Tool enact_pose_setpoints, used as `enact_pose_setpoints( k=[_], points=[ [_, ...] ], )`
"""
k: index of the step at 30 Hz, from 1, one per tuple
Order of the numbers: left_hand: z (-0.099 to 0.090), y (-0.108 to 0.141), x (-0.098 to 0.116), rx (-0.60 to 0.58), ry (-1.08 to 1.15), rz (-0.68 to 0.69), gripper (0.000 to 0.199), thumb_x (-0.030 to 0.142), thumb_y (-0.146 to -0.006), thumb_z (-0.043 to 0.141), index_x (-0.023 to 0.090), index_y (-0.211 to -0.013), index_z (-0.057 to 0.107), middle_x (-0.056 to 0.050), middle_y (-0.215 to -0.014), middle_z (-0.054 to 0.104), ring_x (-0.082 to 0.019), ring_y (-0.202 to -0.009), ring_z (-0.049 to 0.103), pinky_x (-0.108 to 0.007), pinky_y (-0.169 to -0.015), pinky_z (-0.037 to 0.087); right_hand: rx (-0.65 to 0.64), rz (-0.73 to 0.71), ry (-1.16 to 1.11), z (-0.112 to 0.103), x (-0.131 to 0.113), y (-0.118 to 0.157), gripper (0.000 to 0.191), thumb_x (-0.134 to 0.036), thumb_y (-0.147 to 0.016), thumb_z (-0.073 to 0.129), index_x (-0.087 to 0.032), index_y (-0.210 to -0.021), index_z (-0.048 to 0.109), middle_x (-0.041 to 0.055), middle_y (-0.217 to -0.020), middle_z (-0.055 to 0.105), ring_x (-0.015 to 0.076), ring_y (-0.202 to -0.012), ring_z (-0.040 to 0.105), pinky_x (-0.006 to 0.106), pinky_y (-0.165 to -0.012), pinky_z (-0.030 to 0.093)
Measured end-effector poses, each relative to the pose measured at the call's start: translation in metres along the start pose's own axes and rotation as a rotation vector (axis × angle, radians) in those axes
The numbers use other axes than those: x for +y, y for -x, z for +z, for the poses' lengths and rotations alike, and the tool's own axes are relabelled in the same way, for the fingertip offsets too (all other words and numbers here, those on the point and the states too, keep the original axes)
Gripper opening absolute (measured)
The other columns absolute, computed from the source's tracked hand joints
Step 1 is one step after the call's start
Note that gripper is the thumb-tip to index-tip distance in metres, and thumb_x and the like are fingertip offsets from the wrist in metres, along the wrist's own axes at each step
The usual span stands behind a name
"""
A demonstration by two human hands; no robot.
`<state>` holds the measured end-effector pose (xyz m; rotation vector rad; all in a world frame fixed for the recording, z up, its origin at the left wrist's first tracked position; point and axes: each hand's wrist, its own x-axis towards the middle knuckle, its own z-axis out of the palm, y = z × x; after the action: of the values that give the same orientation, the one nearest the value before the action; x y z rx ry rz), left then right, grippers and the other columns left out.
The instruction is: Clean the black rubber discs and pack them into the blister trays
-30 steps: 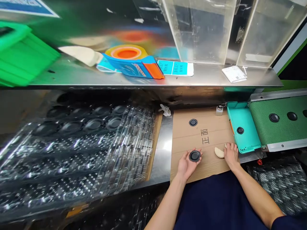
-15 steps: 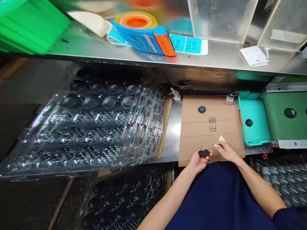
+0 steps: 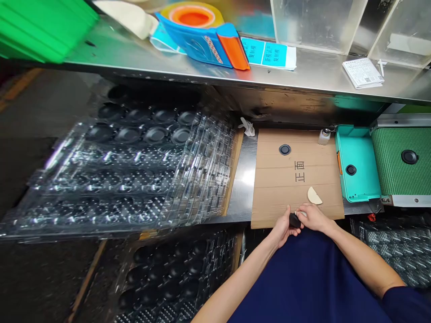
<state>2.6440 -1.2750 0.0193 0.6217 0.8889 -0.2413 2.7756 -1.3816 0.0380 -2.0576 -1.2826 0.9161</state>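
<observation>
Just in front of my body, my left hand (image 3: 284, 229) holds a black round part (image 3: 294, 220), tilted, between thumb and fingers. My right hand (image 3: 313, 216) is closed in a pinch against that part's edge. A small cream-coloured piece shows between its fingertips, mostly hidden. A cream half-round pad (image 3: 314, 196) lies on the cardboard sheet (image 3: 272, 193) just beyond my right hand. Another black round part (image 3: 284, 149) rests farther back on the cardboard.
Right of the cardboard is a teal tray (image 3: 363, 179) holding a black part, then a green conveyor belt (image 3: 390, 175). A small bottle (image 3: 324, 136) stands at the back. Stacked clear plastic trays (image 3: 134, 175) fill the left. A shelf (image 3: 310, 83) carries a tape dispenser (image 3: 205, 42).
My right hand has moved left and toward me, up to the black part in my left hand. That part has tilted. The half-round pad now shows uncovered.
</observation>
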Motion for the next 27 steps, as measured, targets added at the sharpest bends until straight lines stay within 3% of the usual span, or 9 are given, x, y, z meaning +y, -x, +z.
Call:
enact_pose_setpoints(
  k=[4,8,13,16,19,21,23,27],
  points=[
    [0.005,-0.001,-0.014,0.082,-0.128,0.068,0.068,0.066,-0.097,0.037,0.009,-0.077,0.068,-0.013,-0.061,0.067,-0.014,-0.043,0.058,-0.020,-0.038,0.041,-0.036,-0.006,0.138,0.010,0.001,0.007,0.021,-0.019,-0.094,0.052,-0.018,-0.081,0.069,0.0036,-0.080,0.064,0.0158,-0.074,0.058,0.026,-0.072,0.040],
    [0.006,-0.001,-0.021,0.146,-0.179,0.134,0.068,0.072,-0.093,0.043,0.012,-0.069,0.063,-0.009,-0.054,0.062,-0.014,-0.041,0.057,-0.021,-0.037,0.040,0.026,-0.001,0.181,0.019,0.001,0.006,0.017,-0.018,-0.092,0.053,-0.018,-0.083,0.068,0.0039,-0.083,0.065,0.0156,-0.075,0.058,0.025,-0.072,0.039],
    [0.003,0.001,-0.016,0.060,-0.152,0.205,0.079,0.081,-0.087,0.040,0.008,-0.093,0.070,-0.011,-0.072,0.070,-0.014,-0.052,0.061,-0.024,-0.046,0.047,0.047,0.014,0.119,0.014,0.019,0.013,0.016,-0.022,-0.091,0.056,-0.019,-0.084,0.070,0.0032,-0.083,0.068,0.0164,-0.079,0.062,0.025,-0.073,0.041],
    [-0.004,-0.007,-0.004,0.081,-0.157,0.330,0.074,0.075,-0.084,0.057,0.012,-0.122,0.064,-0.013,-0.096,0.073,-0.020,-0.080,0.069,-0.030,-0.067,0.056,0.228,0.103,0.053,0.000,0.046,0.019,0.019,-0.027,-0.094,0.054,-0.020,-0.092,0.072,0.0038,-0.091,0.071,0.0171,-0.084,0.065,0.025,-0.078,0.043],
    [-0.021,-0.026,0.015,0.186,-0.316,0.511,0.081,0.060,-0.072,0.080,0.015,-0.135,0.055,-0.015,-0.113,0.071,-0.025,-0.105,0.067,-0.036,-0.087,0.055,0.428,0.226,0.061,-0.012,0.079,0.014,0.024,-0.030,-0.096,0.051,-0.019,-0.097,0.072,0.0055,-0.097,0.072,0.0191,-0.089,0.066,0.027,-0.081,0.045],
    [-0.035,-0.038,0.030,0.278,-0.466,0.610,0.078,0.053,-0.067,0.085,0.015,-0.129,0.056,-0.016,-0.119,0.069,-0.026,-0.112,0.065,-0.039,-0.096,0.051,0.489,0.300,0.141,-0.017,0.097,0.007,0.026,-0.030,-0.097,0.049,-0.018,-0.098,0.072,0.0076,-0.096,0.072,0.0209,-0.089,0.065,0.029,-0.082,0.045],
    [-0.048,-0.048,0.048,0.334,-0.598,0.669,0.060,0.053,-0.070,0.081,0.015,-0.113,0.063,-0.015,-0.115,0.070,-0.027,-0.110,0.065,-0.041,-0.100,0.048,0.529,0.344,0.213,-0.017,0.108,0.002,0.028,-0.027,-0.096,0.048,-0.016,-0.104,0.072,0.0112,-0.101,0.071,0.0239,-0.095,0.063,0.033,-0.087,0.045],
    [-0.060,-0.062,0.087,0.311,-0.689,0.698,0.035,0.052,-0.079,0.071,0.018,-0.085,0.069,-0.009,-0.090,0.072,-0.028,-0.094,0.066,-0.043,-0.096,0.047,0.613,0.299,0.424,-0.002,0.105,-0.001,0.040,-0.028,-0.097,0.047,-0.017,-0.133,0.061,0.0169,-0.137,0.054,0.0330,-0.125,0.046,0.045,-0.102,0.039]
  ],
)
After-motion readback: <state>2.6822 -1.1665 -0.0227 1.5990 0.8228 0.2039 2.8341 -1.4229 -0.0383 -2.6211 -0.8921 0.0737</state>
